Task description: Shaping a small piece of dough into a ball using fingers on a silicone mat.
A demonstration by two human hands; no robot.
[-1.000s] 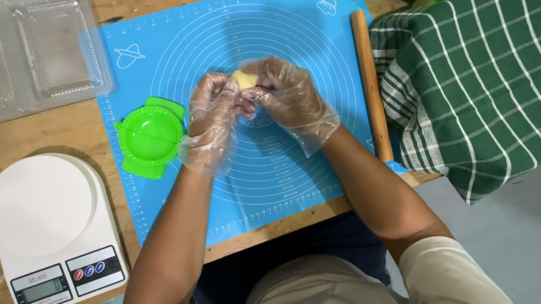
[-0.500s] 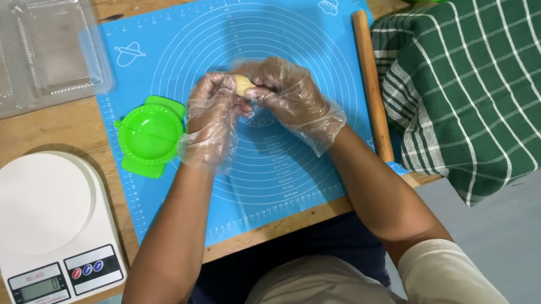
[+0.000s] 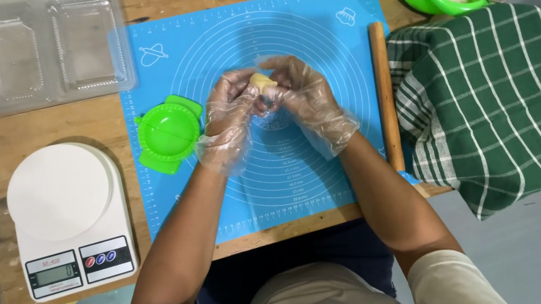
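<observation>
Two gloved hands meet over the blue silicone mat (image 3: 333, 185), much as they did a moment ago. Right of the fingers hangs a green checked cloth (image 3: 499, 103), with a wooden rolling pin (image 3: 386, 95) between. Left of them sit a white kitchen scale (image 3: 69, 218) and a green dumpling press (image 3: 171, 131). The left hand (image 3: 227, 112) and right hand (image 3: 301, 94) pinch a small dough piece (image 3: 263, 80) between curled fingertips; it has barely shifted.

Dough piece (image 3: 263, 80) now rides slightly higher between gloved fingertips; left hand (image 3: 230, 111) and right hand (image 3: 301, 94) close tighter around it, fingers shifted.
</observation>
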